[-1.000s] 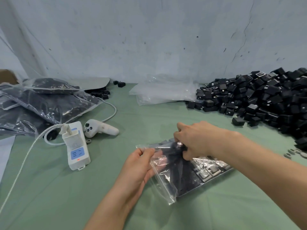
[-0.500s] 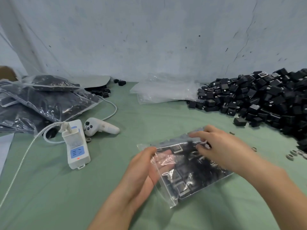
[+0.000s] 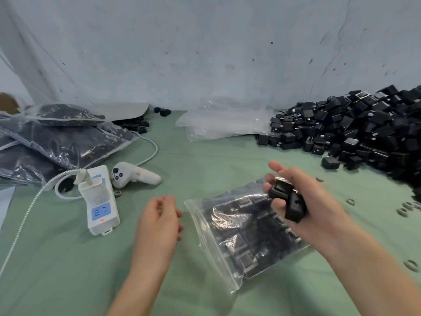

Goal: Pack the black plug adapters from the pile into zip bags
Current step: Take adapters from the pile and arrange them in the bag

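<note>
right hand [image 3: 303,201] grips adapters [image 3: 288,199] above zip bag [image 3: 239,238].

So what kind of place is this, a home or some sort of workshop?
Probably a small packing workshop: a big pile of black plug adapters, a stack of empty clear bags, and filled bags heaped on the green table.

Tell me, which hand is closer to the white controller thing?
Left. The left hand is a little nearer the person than the white controller, slightly to its right. The right hand, holding black adapters, is farther right, above the zip bag.
</note>
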### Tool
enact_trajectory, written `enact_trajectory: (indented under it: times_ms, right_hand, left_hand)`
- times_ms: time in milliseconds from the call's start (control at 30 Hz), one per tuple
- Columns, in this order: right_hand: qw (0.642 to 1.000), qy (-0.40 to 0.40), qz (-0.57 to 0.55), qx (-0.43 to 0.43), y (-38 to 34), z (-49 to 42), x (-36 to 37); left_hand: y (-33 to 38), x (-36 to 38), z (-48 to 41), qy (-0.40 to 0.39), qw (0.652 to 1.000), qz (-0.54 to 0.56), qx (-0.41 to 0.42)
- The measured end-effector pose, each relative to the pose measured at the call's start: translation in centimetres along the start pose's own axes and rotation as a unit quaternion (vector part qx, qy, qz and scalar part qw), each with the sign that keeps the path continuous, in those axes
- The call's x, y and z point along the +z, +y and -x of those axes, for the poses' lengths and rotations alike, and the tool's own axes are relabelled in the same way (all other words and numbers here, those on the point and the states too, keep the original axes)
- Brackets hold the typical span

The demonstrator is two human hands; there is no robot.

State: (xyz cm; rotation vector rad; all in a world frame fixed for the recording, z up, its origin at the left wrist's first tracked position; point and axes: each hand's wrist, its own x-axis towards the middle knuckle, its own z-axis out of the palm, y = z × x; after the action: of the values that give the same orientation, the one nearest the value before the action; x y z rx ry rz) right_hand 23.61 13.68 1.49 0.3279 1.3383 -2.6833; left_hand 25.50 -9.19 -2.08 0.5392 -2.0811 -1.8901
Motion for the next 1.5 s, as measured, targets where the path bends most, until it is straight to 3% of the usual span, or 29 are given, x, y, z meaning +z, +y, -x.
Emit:
enact_trajectory:
  times_ms: [67, 133, 233, 300, 467, 600, 667, 733, 833, 933, 1033, 1133, 1300, 1500]
  right_hand:
    - [0.993, -0.003, -0.1, 0.068, 0.3, 0.2, 0.8]
    - [0.988, -0.013, -0.116, 0.096, 0.9, 0.3, 1.7]
    - [0.996, -0.045, -0.024, 0.076, 1.9, 0.6, 3.2]
    - [0.994, -0.066, 0.083, 0.011, 2.5, 0.9, 4.0]
    - [0.929, -0.115, 0.305, -0.176, 3.2, 1.4, 4.2]
    - [0.902, -0.156, 0.339, -0.217, 3.4, 1.2, 4.2]
    - [0.898, -0.115, 0.344, -0.248, 3.3, 0.9, 4.0]
    - [0.933, -0.039, 0.277, -0.228, 2.6, 0.3, 3.6]
    - [0.986, 0.084, 0.104, -0.104, 0.7, -0.7, 2.4]
    - [0.988, 0.132, -0.074, -0.013, -0.9, -1.0, 1.0]
    - [0.965, 0.143, -0.217, 0.035, -1.8, -1.0, 0.1]
    - [0.961, 0.134, -0.24, 0.038, -2.3, -1.0, 0.2]
    - [0.979, 0.1, -0.18, -0.006, -2.2, -0.9, 0.8]
    - [0.982, 0.101, -0.153, -0.05, -1.9, -1.6, 0.8]
  left_hand:
    - [0.3, -0.5, 0.2, 0.062, 0.986, -0.07, 0.137]
    - [0.8, 0.2, 1.1, 0.005, 0.981, -0.027, 0.193]
    - [1.5, 2.1, 2.8, -0.119, 0.965, -0.027, 0.231]
    - [1.5, 3.2, 3.4, -0.174, 0.949, -0.064, 0.256]
    - [1.9, 4.1, 3.4, -0.256, 0.949, -0.008, 0.186]
    - [2.7, 3.6, 3.2, -0.29, 0.944, 0.072, 0.142]
    - [2.5, 3.0, 2.7, -0.245, 0.959, 0.066, 0.126]
    - [2.2, 1.7, 1.7, -0.149, 0.982, 0.078, 0.085]
    - [1.4, -1.1, 0.2, -0.056, 0.992, 0.112, -0.033]
    - [-0.1, -2.9, -0.3, -0.066, 0.991, 0.057, -0.101]
    - [-0.7, -3.0, 0.4, -0.122, 0.986, 0.011, -0.117]
    - [-1.0, -2.2, 0.9, -0.164, 0.98, 0.01, -0.108]
    - [-1.1, 0.0, 0.9, -0.194, 0.978, -0.014, -0.081]
    - [-0.9, 1.1, 1.0, -0.191, 0.98, -0.023, -0.05]
